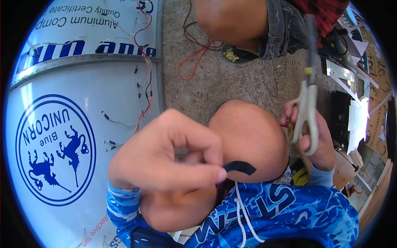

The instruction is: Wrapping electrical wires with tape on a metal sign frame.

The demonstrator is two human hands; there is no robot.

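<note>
My left hand [173, 153] is raised over my knees, thumb and forefinger pinching one end of a short strip of black tape [241, 167]. The strip curves out to the right and its other end hangs free. At the right, my right hand [318, 140] grips a pair of scissors [307, 103] by the off-white handles, the thumb through one loop. Their dark blades point away from me and look closed, though blurred. Something yellowish-brown shows beside the handle, within that hand's fingers; I cannot make out what it is.
A large white panel [103, 153] with blue printing and a metal frame lies at left. Thin wires [144, 103] with small connectors run along it. A red cable [192, 76] curls on the concrete floor [182, 95]. Another person's knee [225, 20] is ahead; paper scraps [357, 120] lie right.
</note>
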